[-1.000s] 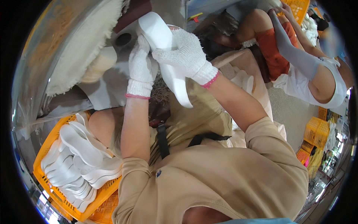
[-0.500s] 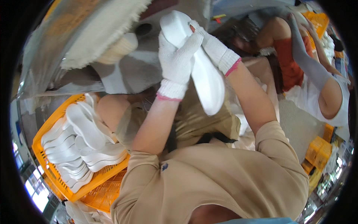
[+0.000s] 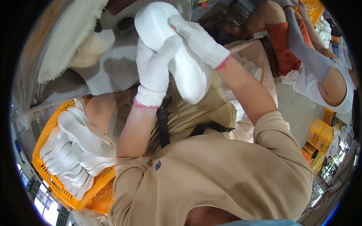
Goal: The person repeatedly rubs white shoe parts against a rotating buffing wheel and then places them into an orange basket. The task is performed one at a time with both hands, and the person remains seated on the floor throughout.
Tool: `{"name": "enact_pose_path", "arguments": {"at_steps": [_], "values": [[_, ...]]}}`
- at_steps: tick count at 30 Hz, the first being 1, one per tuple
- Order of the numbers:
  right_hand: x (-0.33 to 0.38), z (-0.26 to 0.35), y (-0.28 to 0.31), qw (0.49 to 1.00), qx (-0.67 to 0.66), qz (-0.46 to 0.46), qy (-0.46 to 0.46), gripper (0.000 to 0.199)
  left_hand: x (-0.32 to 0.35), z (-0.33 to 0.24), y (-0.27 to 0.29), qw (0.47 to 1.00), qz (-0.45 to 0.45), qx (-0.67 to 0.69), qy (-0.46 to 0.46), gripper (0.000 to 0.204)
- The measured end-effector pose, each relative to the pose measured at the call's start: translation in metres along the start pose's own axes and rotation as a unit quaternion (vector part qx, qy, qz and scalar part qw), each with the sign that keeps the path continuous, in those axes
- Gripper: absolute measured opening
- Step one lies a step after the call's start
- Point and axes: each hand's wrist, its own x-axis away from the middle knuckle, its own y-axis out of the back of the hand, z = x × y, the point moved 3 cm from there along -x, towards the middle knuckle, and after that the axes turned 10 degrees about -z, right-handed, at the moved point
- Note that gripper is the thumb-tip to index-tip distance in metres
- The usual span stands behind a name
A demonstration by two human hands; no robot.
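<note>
A white shoe sole [image 3: 190, 77] is held up in front of me, its far end up at the top and its near end slanting down to the right. My left hand [image 3: 155, 67], in a white knit glove with a pink cuff edge, grips its left side, thumb laid across the middle. On the far right side my right hand [image 3: 198, 42], gloved the same way, is closed round the edge. Left of my hands is a fuzzy, cream-white buffing wheel [image 3: 71, 34], apart from the sole.
An orange crate [image 3: 98, 183] at the lower left holds several stacked white soles [image 3: 79, 130]. A grey machine housing [image 3: 115, 71] lies beyond my left hand. A pale sack [image 3: 269, 81] with white pieces stands right, near a co-worker in orange-red shorts [image 3: 284, 51]. Yellow crates [image 3: 319, 133] stand farther right.
Both hands have shifted left and slightly upward with the sole, which has turned so more of its broad face shows. The whole background has also shifted slightly left.
</note>
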Motion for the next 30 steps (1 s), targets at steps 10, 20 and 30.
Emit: {"name": "enact_pose_path", "arguments": {"at_steps": [10, 20, 30], "values": [[0.066, 0.053, -0.101, 0.898, 0.394, -0.054, 0.187, 0.078, 0.004, 0.009, 0.086, 0.964, -0.087, 0.222, 0.118, 0.071], [0.106, 0.039, -0.132, 0.952, 0.279, -0.009, 0.127, 0.069, -0.007, -0.004, 0.132, 0.952, -0.111, 0.231, 0.168, 0.071], [0.062, 0.085, -0.168, 0.779, 0.561, 0.072, 0.273, 0.022, -0.096, 0.028, 0.133, 0.972, -0.104, 0.175, 0.120, 0.098]]}}
